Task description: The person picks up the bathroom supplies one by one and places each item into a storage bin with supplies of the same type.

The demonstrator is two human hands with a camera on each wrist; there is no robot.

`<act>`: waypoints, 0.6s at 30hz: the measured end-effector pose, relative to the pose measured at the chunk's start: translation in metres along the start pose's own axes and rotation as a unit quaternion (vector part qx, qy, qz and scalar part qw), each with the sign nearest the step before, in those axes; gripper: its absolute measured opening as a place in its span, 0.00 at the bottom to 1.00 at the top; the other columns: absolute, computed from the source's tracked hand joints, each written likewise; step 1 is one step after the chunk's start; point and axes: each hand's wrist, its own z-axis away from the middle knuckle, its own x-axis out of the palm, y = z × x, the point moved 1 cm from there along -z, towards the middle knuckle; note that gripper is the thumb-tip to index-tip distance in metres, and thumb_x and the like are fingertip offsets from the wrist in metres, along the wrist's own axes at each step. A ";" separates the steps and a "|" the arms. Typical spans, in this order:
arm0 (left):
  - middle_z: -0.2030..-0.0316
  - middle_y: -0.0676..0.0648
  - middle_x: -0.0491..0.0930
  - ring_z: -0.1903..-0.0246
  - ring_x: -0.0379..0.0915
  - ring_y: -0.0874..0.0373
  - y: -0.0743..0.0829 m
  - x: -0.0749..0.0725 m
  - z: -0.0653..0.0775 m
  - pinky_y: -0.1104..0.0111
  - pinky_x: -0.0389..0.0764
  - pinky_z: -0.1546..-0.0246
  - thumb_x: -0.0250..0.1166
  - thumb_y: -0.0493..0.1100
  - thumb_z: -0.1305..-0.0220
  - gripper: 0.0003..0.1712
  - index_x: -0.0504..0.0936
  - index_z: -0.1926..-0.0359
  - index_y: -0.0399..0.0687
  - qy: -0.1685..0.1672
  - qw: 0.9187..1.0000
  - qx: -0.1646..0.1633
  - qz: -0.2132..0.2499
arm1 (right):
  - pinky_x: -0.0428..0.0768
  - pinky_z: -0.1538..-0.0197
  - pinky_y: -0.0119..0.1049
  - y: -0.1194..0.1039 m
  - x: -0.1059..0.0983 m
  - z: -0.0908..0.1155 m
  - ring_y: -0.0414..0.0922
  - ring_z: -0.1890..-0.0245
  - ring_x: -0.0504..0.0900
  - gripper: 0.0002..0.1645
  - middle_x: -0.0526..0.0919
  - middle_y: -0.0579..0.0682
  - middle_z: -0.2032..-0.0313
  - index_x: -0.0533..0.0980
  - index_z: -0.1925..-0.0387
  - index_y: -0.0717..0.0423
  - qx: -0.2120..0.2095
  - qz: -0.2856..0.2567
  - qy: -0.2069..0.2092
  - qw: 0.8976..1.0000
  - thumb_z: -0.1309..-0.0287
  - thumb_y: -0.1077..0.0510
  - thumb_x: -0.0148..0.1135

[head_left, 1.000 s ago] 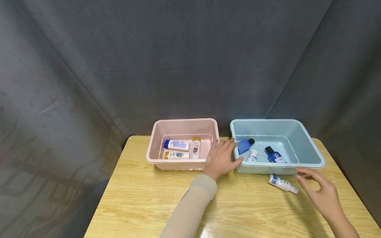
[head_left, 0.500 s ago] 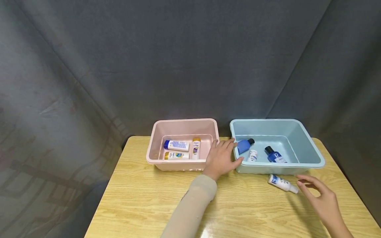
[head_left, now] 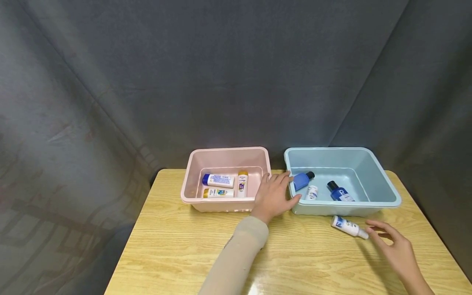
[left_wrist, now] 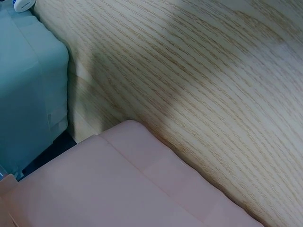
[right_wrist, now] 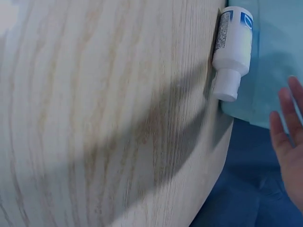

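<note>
Both hands are in view from the head camera. Left hand [head_left: 273, 195] rests between the two bins, its relaxed fingers lying against the near left corner of the blue bin [head_left: 383, 180] and holding nothing. Right hand [head_left: 394, 246] hovers above the table [head_left: 177, 246] with fingers spread and loosely bent, empty, its fingertips just beside the cap end of the white bottle [head_left: 348, 227] — near, but no contact can be confirmed. In the right wrist view only the fingertips [right_wrist: 289, 137] show, apart from the bottle [right_wrist: 233, 52].

Location of the white bottle: flat on the table at 6 o'clock of the blue bin, just outside its front wall, cap pointing toward 4 o'clock. It is the only bottle outside a bin.

Contents already binned:
- Pink bin [head_left: 191, 180], at 9 o'clock of the blue bin: three bottles lying on its floor — a white one with a blue cap [head_left: 217, 180], a yellow-capped one [head_left: 242, 182] and a third along the front [head_left: 218, 192].
- Blue bin: a blue bottle [head_left: 303, 180] leaning at the left wall, a small white bottle [head_left: 312, 192] and a dark blue bottle [head_left: 338, 192].

Judged progress: sorting appears nearly complete. Six bottles are placed; one remains on the table and is not yet gripped. Its blue-and-white label suggests the blue bin as its place.
</note>
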 end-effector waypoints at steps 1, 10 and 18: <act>0.29 0.58 0.63 0.35 0.64 0.59 0.000 0.000 0.000 0.55 0.56 0.31 0.43 0.74 0.33 0.38 0.69 0.30 0.64 0.001 1.000 0.000 -0.001 | 0.69 0.61 0.14 0.001 0.001 -0.001 0.17 0.60 0.71 0.16 0.75 0.16 0.59 0.80 0.50 0.65 0.005 0.006 -0.009 1.000 0.39 0.62 0.67; 0.30 0.58 0.64 0.36 0.65 0.59 -0.001 0.000 0.000 0.56 0.57 0.31 0.43 0.74 0.34 0.38 0.70 0.31 0.64 0.005 1.000 0.002 0.002 | 0.70 0.64 0.17 0.008 0.005 -0.009 0.14 0.63 0.68 0.22 0.80 0.30 0.60 0.79 0.48 0.65 0.043 0.043 -0.070 0.996 0.37 0.53 0.66; 0.29 0.59 0.63 0.35 0.64 0.59 0.000 0.001 0.000 0.56 0.56 0.31 0.42 0.74 0.33 0.38 0.69 0.30 0.65 -0.004 1.000 -0.002 -0.002 | 0.73 0.65 0.17 0.016 0.010 -0.017 0.13 0.63 0.63 0.34 0.79 0.68 0.49 0.74 0.42 0.69 0.099 0.065 -0.156 0.981 0.34 0.44 0.62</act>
